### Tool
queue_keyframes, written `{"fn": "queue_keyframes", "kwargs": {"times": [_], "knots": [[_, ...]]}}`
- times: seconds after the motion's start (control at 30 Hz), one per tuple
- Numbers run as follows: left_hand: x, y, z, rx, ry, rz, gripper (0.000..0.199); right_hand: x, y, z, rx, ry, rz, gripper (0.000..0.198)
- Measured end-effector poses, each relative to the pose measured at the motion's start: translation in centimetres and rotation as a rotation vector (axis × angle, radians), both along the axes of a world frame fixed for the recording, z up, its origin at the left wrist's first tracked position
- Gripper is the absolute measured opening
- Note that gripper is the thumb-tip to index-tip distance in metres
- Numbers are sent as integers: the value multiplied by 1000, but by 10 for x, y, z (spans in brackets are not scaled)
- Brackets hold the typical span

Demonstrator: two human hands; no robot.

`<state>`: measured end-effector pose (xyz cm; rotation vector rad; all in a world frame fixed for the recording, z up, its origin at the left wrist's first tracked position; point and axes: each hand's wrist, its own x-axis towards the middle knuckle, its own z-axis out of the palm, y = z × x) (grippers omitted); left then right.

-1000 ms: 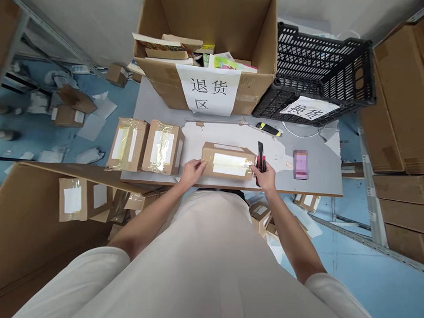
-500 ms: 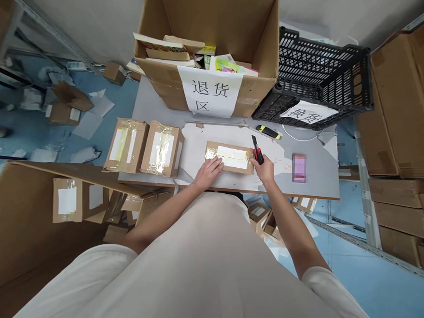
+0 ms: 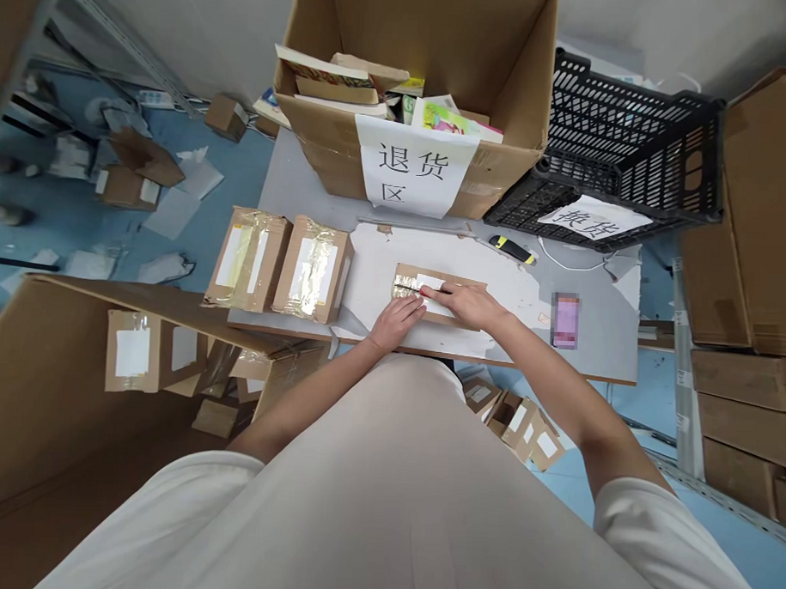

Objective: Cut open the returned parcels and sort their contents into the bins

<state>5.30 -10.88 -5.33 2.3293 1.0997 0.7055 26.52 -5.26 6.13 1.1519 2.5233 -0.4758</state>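
A small, long cardboard box (image 3: 453,321) with a white label and shiny clear tape lies on the table in front of me. My left hand (image 3: 397,322) rests on its near left part, fingers stretched out flat over the top. My right hand (image 3: 473,304) is closed round a utility knife (image 3: 425,290), reaching over the box from the right. The knife points left, its tip over the taped left end beside my left fingers. Most of the handle is hidden under my right hand.
Two taped boxes (image 3: 313,270) stand left on the table (image 3: 608,315). Behind are a large carton (image 3: 333,168) of books and a black crate (image 3: 635,178). A yellow-black cutter (image 3: 511,249) and a pixelated pink item (image 3: 566,321) lie right. An open carton (image 3: 42,385) holds parcels lower left.
My right hand has moved left from the box's right end onto its top, and the knife has swung from upright to pointing left. The view has shifted slightly.
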Motion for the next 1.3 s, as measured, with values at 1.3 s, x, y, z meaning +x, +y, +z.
{"fn": "queue_keyframes", "kwargs": {"times": [1.3], "knots": [[-6,6,-12,99,60,-43,34,-7,-7,7,12,-229,115,63]]}}
